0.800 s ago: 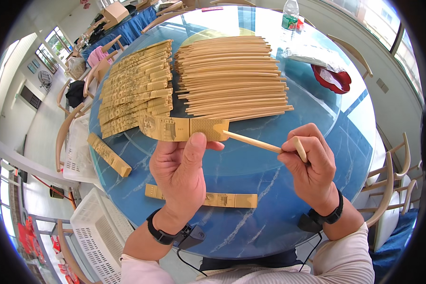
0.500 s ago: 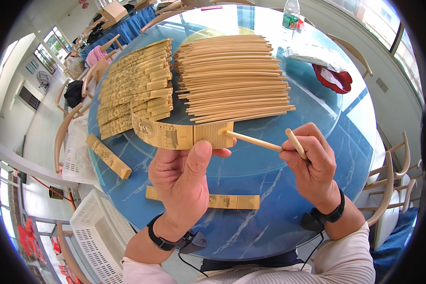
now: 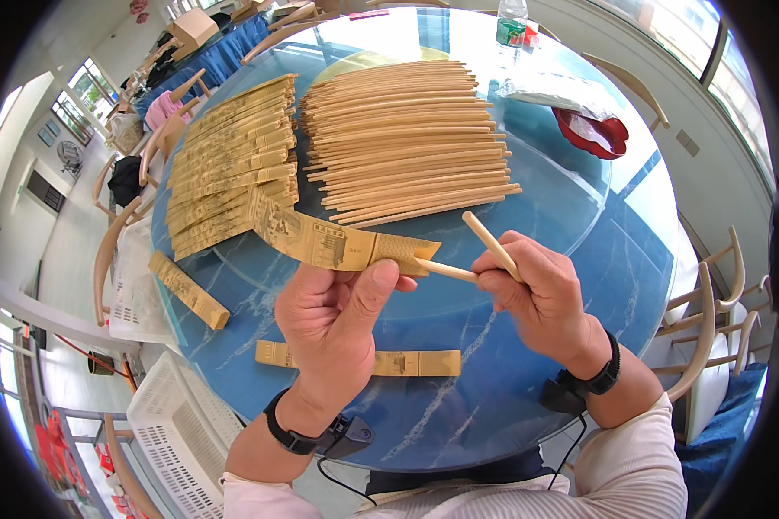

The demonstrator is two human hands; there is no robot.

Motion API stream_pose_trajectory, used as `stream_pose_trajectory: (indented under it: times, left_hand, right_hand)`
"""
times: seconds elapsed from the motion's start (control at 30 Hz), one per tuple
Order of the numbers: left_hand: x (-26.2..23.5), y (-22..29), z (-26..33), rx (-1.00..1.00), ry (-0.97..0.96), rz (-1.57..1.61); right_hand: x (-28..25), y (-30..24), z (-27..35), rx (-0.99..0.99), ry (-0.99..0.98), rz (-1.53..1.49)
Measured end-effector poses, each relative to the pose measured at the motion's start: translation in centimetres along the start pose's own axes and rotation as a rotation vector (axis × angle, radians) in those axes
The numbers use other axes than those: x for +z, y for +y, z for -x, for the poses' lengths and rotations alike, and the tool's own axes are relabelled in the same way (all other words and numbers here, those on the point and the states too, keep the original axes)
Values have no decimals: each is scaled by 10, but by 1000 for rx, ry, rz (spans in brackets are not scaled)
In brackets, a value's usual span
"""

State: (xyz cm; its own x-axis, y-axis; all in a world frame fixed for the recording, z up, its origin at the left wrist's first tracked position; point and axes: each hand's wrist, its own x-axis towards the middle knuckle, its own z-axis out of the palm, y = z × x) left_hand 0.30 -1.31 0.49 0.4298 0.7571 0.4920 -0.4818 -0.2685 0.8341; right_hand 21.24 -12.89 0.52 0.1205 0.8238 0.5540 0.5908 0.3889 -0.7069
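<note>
My left hand [image 3: 325, 320] pinches a tan printed paper chopstick sleeve [image 3: 325, 244] near its right end, thumb in front. The sleeve's far end curls up to the left. My right hand [image 3: 541, 294] is closed on two pale wooden chopsticks. One chopstick [image 3: 448, 272] has its tip inside the sleeve's open right end; the other chopstick [image 3: 485, 238] slants up and left, apart from the sleeve. Beyond my hands lie a stack of chopsticks [image 3: 407, 143] and, to its left, overlapping rows of paper sleeves [image 3: 234, 160].
A loose sleeve [image 3: 189, 290] lies at the left of the blue round table [image 3: 511, 406], another sleeve [image 3: 417, 363] behind my left wrist. A red dish [image 3: 593, 134], white plastic bag [image 3: 558, 91] and bottle [image 3: 511, 24] stand far right. White baskets [image 3: 177, 424] are left, below table height.
My right hand has moved left, and the lower chopstick goes deeper into the sleeve. The sleeve now tilts down to the right. The whole view has shifted slightly.
</note>
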Motion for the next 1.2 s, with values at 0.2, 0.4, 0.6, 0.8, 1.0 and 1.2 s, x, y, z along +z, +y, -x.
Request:
stream_pose_trajectory:
  times: [0.2, 0.4, 0.6, 0.8, 1.0, 1.2]
  left_hand:
    - [1, -1, -2, -16, 38, -30]
    - [1, -1, -7, 32, 83, 35]
    - [-4, -5, -5, 45, 38, 86]
    - [-7, -2, -5, -16, -70, 72]
    - [5, 5, 0, -198, -118, -85]
    - [16, -1, 9, -508, -321, -191]
  right_hand:
    - [6, 0, 0, -3, -83, 69]
    - [-1, -4, 1, 129, -340, 101]
    - [-15, -20, -7, 517, -565, -332]
    - [-19, -21, -11, 696, -688, -663]
    - [-16, -15, -10, 734, -655, -703]
    - [-8, -11, -13, 780, -513, -620]
